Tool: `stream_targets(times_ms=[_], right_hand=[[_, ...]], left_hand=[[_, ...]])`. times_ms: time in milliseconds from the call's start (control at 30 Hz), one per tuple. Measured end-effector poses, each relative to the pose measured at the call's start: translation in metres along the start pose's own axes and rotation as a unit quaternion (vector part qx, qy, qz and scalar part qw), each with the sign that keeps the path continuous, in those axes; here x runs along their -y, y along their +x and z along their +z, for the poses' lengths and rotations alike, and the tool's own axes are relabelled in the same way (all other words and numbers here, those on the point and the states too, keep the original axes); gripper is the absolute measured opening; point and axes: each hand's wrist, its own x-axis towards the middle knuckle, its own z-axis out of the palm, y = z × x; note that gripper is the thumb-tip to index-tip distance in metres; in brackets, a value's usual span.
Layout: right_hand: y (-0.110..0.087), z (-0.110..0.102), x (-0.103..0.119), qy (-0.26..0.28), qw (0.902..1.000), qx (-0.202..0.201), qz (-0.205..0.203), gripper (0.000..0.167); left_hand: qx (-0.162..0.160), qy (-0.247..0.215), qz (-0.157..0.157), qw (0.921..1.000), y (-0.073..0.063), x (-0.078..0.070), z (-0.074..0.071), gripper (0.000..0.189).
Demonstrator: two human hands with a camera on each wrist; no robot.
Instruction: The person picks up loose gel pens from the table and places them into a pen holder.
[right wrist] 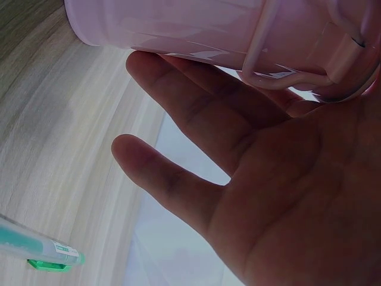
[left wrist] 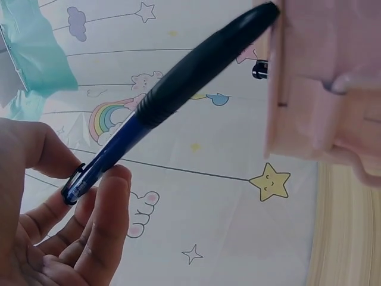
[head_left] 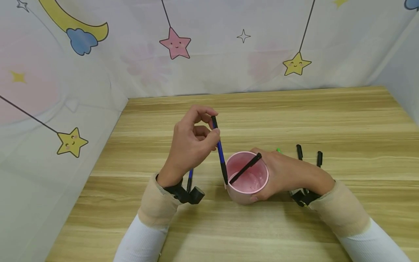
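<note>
My left hand (head_left: 193, 142) pinches a blue pen with black ends (head_left: 220, 150) near its upper end. The pen slants down so that its dark lower end overlaps the left rim of a pink cup (head_left: 240, 197) in the head view. In the left wrist view, the pen's clip lies at my fingertips and its dark grip (left wrist: 205, 59) points to the cup. My right hand (head_left: 283, 169) holds the cup from the right, with fingers and thumb around its wall. A black pen (head_left: 246, 168) leans inside the cup, its top over the right rim.
Two black pens (head_left: 299, 151) (head_left: 319, 158) lie on the table beyond my right forearm, partly hidden by it. A green-capped pen (right wrist: 44, 249) lies near the right hand. Another blue pen (head_left: 190, 179) is beside my left wrist. A printed cloth (head_left: 209, 72) borders the table's back.
</note>
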Motion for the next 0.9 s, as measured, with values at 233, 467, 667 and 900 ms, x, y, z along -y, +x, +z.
stream_targets(times_ms=[233, 467, 667, 900], right_hand=[[0.000, 0.000, -0.001, -0.006, 1.0000, -0.002, 0.000, 0.086], [0.000, 0.000, -0.002, 0.000, 1.0000, 0.004, -0.005, 0.085], [0.000, -0.001, -0.001, 0.000, 1.0000, 0.005, 0.001, 0.085], [-0.001, 0.000, 0.001, 0.011, 0.9999, 0.006, 0.009, 0.088]], left_hand=[[-0.001, -0.018, -0.003, 0.9998, -0.001, -0.001, 0.001, 0.034], [0.035, 0.006, 0.013, 0.9993, -0.001, 0.002, 0.005, 0.032], [0.080, 0.057, 0.028, 0.9948, -0.002, 0.002, 0.010, 0.030], [0.137, 0.083, 0.023, 0.9869, -0.002, 0.003, 0.013, 0.030]])
